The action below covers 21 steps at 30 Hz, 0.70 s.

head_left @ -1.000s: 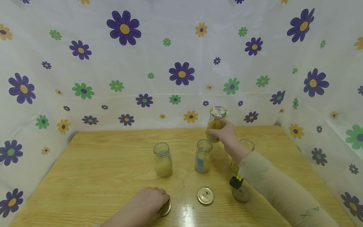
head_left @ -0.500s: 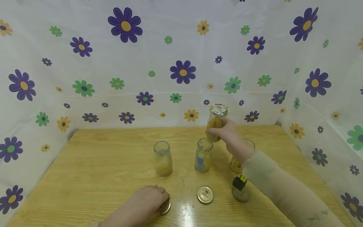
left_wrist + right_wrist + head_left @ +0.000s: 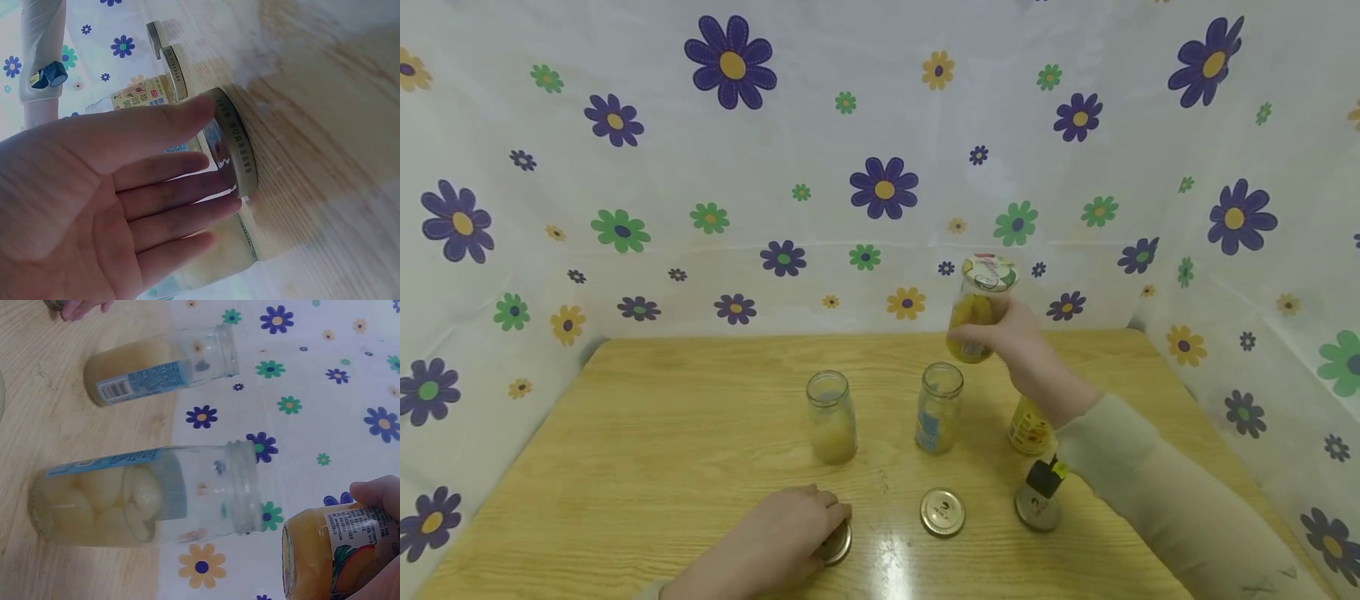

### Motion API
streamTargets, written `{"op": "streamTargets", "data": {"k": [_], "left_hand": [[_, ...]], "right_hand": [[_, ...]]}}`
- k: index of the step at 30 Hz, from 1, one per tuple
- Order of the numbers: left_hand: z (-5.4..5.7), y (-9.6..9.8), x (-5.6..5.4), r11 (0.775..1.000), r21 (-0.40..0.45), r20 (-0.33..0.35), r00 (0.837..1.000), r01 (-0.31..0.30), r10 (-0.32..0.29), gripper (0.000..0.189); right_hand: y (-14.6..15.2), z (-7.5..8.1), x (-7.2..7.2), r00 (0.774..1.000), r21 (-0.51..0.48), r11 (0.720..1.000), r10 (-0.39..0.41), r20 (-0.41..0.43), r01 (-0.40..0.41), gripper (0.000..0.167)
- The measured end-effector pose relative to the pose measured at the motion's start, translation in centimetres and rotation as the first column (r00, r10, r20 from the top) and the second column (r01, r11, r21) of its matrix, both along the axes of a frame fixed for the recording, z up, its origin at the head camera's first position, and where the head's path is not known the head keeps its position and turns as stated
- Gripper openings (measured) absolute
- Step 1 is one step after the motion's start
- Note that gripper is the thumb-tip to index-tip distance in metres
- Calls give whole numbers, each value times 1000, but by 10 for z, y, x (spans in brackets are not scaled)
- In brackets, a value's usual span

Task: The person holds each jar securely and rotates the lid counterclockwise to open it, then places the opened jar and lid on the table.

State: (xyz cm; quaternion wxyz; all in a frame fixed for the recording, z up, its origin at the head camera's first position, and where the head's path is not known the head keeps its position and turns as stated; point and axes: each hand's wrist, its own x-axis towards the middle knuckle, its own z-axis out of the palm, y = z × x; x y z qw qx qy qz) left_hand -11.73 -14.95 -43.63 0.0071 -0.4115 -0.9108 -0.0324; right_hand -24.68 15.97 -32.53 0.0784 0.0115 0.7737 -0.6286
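Note:
My right hand (image 3: 1011,333) grips a glass jar of yellow fruit (image 3: 970,312) round its side, and a colourful patterned lid tops it. This jar is raised behind the middle open jar (image 3: 938,408); its fruit label shows in the right wrist view. At the front, my left hand (image 3: 782,529) holds a gold jar lid (image 3: 837,546) lying on the table, thumb (image 3: 200,107) at one edge and fingertips at the opposite one. Another open jar of pale contents (image 3: 833,425) stands beyond the left hand. A yellow-labelled jar (image 3: 1028,429) stands at right, its top hidden behind the right arm.
Two more gold lids, a middle one (image 3: 943,512) and a right one (image 3: 1036,510), lie on the wooden table (image 3: 685,417). The right wrist's black camera (image 3: 1043,479) overlaps the right lid. A flowered cloth (image 3: 820,167) hangs behind and at both sides.
My right hand has lifted the jar of yellow fruit higher and slightly to the right. My left hand stays at its lid.

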Motion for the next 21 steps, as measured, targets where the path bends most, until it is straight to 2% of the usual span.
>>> {"op": "streamTargets", "data": {"k": [9,14,21], "left_hand": [[2,1,2,1000,14,-45,999,-10,11,16],[6,1,3,1000,12,-85,996,-6,7,18],[15,2,2,999,-42,-124,992,-9,4,38]], "right_hand": [[2,16,15,995,53,995,88,-38,-86,71],[-1,20,25,990,70,989,136,-33,-134,67],[-7,19,34,982,75,980,188,-31,-186,71]]}}
